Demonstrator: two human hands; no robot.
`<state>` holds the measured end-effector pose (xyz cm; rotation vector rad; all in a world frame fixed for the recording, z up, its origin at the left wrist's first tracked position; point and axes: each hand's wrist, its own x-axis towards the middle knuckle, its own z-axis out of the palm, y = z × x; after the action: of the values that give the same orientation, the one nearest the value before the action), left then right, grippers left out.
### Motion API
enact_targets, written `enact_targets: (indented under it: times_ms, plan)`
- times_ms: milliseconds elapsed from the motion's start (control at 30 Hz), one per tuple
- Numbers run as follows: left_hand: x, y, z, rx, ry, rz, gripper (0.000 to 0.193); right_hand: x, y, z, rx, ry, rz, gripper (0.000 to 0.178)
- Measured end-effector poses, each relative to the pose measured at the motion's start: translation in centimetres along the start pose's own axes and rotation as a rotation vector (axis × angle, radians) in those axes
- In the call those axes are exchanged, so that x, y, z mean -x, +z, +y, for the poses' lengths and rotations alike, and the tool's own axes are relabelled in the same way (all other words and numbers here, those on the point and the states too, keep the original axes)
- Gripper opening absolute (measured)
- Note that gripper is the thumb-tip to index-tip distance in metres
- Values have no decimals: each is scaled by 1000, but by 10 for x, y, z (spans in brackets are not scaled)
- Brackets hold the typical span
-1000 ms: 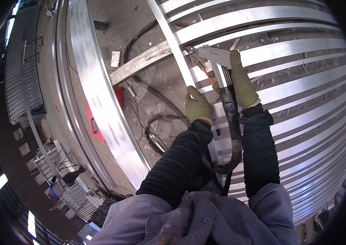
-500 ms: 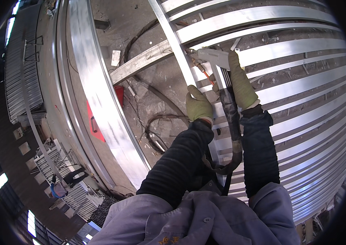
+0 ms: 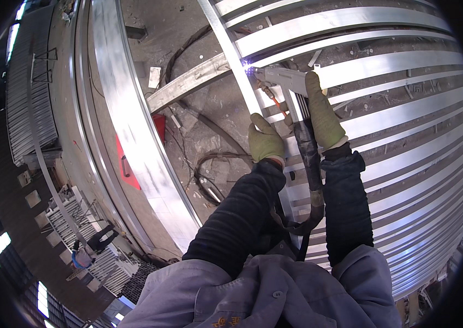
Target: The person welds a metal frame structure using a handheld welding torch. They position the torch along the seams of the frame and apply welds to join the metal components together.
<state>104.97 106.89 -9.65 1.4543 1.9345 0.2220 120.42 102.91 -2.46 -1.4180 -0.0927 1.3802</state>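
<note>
Welding torch (image 3: 283, 78), both hands (image 3: 324, 113) forward

You're in a metalworking shop: a welding torch (image 3: 285, 78) sparks at a slatted metal frame (image 3: 390, 116) on your right, with stacked metal bars (image 3: 31, 109) far left.

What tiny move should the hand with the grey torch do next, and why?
I think the right hand might best ease the grey torch a little along the edge of the long silver rail, because a bright violet glow shows at the torch's tip, right by that edge. The left hand is at the same rail, perhaps for steadiness.
</note>
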Motion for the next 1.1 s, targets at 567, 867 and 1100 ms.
enact_targets:
  times_ms: [567,867,1100]
  plan:
    - [5,-5,9,63,-36,6,98,26,-2,9,-34,-82,-7,98]
    - [4,-7,11,107,2,-5,95,58,-5,20,-106,-30,54,104]
    - [2,-5,7,110,-14,-3,94,57,-10,27,-63,-26,7,107]
